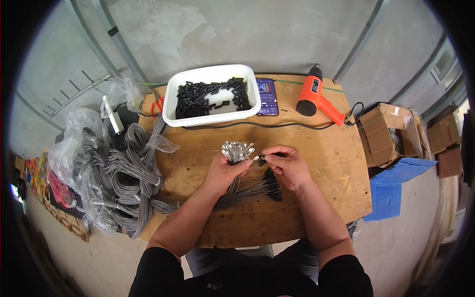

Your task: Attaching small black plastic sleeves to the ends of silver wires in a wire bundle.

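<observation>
Gripping cables [233, 190] with your left hand [223, 171] between the near and far edges of the desk [339, 168], you pinch a black sleeve [261, 161] with your right hand [291, 167]; one cluster [273, 186] looks sleeved, many silver tips [235, 149] seem bare.

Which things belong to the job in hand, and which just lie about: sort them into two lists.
Likely in the job:
silver-tipped grey cables, in the left hand
small black piece, at the right hand
white tub of black pieces
perhaps the orange heat gun

Probably just lying about:
phone
blue box
cardboard box
</observation>
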